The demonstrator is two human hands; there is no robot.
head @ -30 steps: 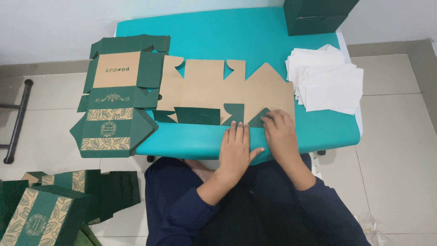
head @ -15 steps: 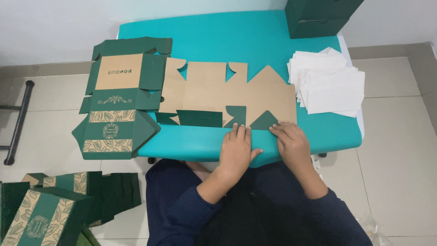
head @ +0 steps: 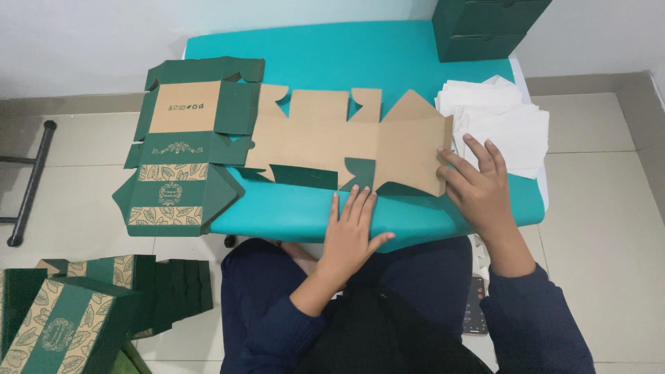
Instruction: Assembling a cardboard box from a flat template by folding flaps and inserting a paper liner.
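A flat, unfolded cardboard box blank [head: 346, 142] lies brown side up across the middle of the teal counter [head: 325, 55], its cut flaps and tabs spread out, with small green flaps showing along its near edge. The left hand [head: 353, 232] lies flat on the counter at the blank's near edge, fingers stretched out and close together, the fingertips touching the green flap by the middle notch; its grip is spread and closed on nothing. The right hand [head: 478, 187] rests at the blank's right end, fingers extended and slightly fanned, the fingertips touching the right edge of the brown panel; its grip is likewise spread flat, pinching nothing.

Just left of the blank, overlapping its left end, lies a stack of green box blanks [head: 183, 149] printed with a leaf pattern, hanging over the counter's left and near edges. To the right of the blank, just beyond the right hand, sits a loose pile of white paper sheets [head: 509, 118]. At the far right corner of the counter stand dark green assembled boxes [head: 485, 28]. On the tiled floor [head: 603, 208] at lower left stand more green leaf-patterned boxes [head: 62, 318]. A black metal bar [head: 31, 180] lies at far left on the floor.
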